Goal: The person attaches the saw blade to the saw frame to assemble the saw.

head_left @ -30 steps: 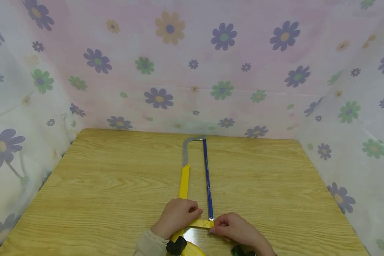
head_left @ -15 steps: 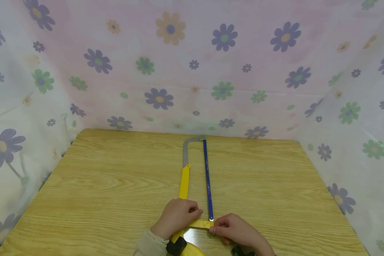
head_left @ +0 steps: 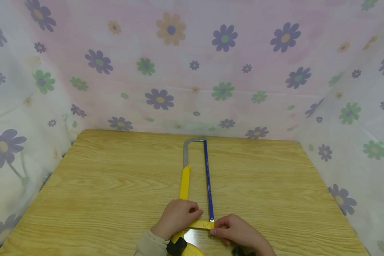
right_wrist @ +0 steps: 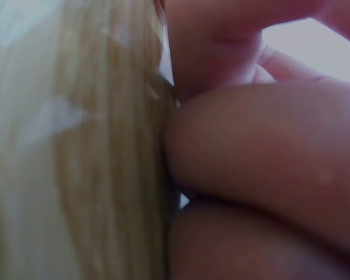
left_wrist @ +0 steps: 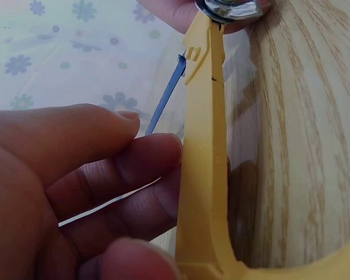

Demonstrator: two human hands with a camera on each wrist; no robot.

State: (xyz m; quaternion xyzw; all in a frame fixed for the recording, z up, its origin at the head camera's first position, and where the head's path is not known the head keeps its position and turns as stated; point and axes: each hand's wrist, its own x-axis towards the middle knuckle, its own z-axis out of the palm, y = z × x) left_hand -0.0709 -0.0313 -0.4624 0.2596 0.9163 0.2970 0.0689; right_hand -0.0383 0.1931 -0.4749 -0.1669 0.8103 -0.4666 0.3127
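Note:
A hacksaw with a yellow and grey frame (head_left: 185, 181) and a blue blade (head_left: 208, 181) lies lengthwise on the table. My left hand (head_left: 179, 215) holds the frame near the handle (head_left: 192, 250), its curled fingers against the yellow crosspiece (left_wrist: 203, 157) in the left wrist view. At the crosspiece's outer end, below the blade's near end, my right hand (head_left: 235, 229) pinches a metal wing nut (left_wrist: 236, 10) between thumb and fingers. In the right wrist view, the right fingers (right_wrist: 256, 151) fill one side close over the table and hide the nut.
The wood-grain table (head_left: 115, 177) extends around the saw on both sides. A flowered cloth (head_left: 192, 81) hangs behind it and along its left and right sides. Black wrist straps (head_left: 176, 246) sit on both wrists.
The right thumb and fingers shift slightly at the wing nut. The left hand and the hacksaw stay in place.

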